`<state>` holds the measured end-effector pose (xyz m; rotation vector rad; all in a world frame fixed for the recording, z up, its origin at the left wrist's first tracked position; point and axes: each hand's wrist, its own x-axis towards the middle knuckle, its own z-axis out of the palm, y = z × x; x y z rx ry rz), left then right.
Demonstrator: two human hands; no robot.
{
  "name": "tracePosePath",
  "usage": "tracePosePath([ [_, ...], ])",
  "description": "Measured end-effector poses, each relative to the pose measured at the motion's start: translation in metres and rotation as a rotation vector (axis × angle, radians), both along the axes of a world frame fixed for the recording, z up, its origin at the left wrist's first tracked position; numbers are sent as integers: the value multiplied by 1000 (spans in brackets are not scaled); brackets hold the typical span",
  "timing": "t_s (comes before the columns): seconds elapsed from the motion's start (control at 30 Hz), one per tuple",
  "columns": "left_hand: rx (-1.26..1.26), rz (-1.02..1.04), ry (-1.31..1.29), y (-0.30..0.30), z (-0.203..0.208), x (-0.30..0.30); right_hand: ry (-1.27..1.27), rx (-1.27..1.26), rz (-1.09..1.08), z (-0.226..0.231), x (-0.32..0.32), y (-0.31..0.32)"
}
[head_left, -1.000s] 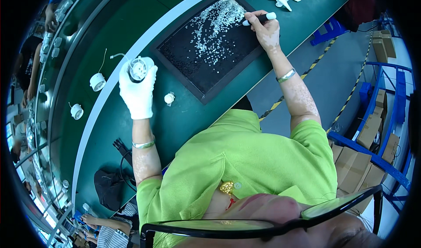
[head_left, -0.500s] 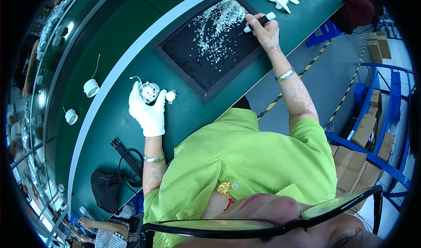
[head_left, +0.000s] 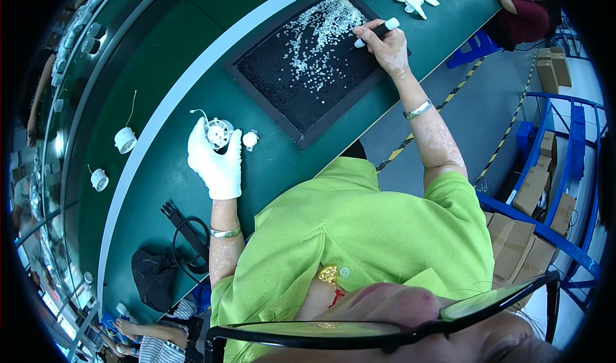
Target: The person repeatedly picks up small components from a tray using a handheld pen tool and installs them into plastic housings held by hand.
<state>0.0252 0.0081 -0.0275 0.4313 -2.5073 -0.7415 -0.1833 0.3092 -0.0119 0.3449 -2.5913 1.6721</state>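
From my end, the gloved left hand (head_left: 215,167) sits at ten o'clock on the counter (head_left: 160,186), its fingers clamped around a clear-walled white housing (head_left: 219,134). I'd hold that steady by its rim, clear of the thin wire (head_left: 201,113) leaving at eleven o'clock (too hard a squeeze could well snag it). A small white part (head_left: 250,139) stands just beside it, at three o'clock; I'd mind the thumb there. At one o'clock, the bare right hand (head_left: 389,47) has its fingers closed on a pen-shaped tool (head_left: 378,34), tip angled to eight over the dark tray (head_left: 305,136). I can't tell whether it touches the tiny clear pieces (head_left: 316,74); I'd favour a light touch on single, well-separated ones.
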Motion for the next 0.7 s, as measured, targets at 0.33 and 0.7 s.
tracePosePath([
  [0.33, 310, 1, 48, -7, -7, 3, -43, -329, -105, -15, -10, 4],
  [0.7, 181, -287, -72, 27, 6, -2, -428, -1110, 322, 29, 31, -38],
])
